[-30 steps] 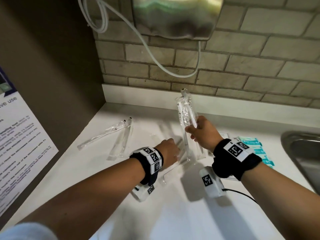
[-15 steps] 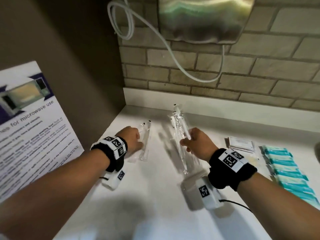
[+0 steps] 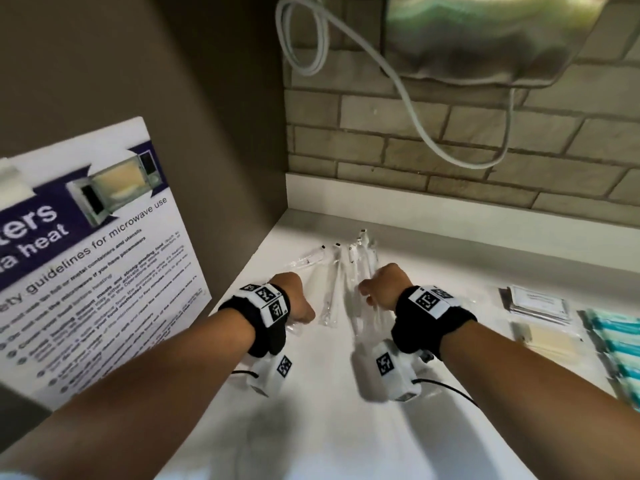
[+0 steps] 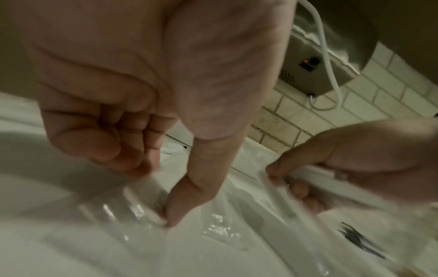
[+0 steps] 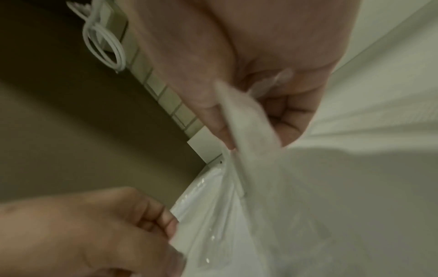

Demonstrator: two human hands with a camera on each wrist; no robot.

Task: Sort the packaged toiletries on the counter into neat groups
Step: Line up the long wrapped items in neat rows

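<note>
Several clear packets with white toothbrushes lie in a row near the counter's back left corner, among them one long packet between my hands. My right hand grips a small bundle of these packets, low over the counter, just right of the row; the plastic runs between its thumb and curled fingers. My left hand sits at the near end of the leftmost packets. Its fingers are curled and its thumb points down onto a clear packet, pinching its edge.
A white counter meets a brown side wall with a microwave poster on the left. To the right lie white sachets, a cream packet and teal packets. A steel wall unit and white cable hang above.
My right hand has carried its upright packets left and lowered them beside the row. My left hand has moved left to the packets by the wall. The view has swung left.
</note>
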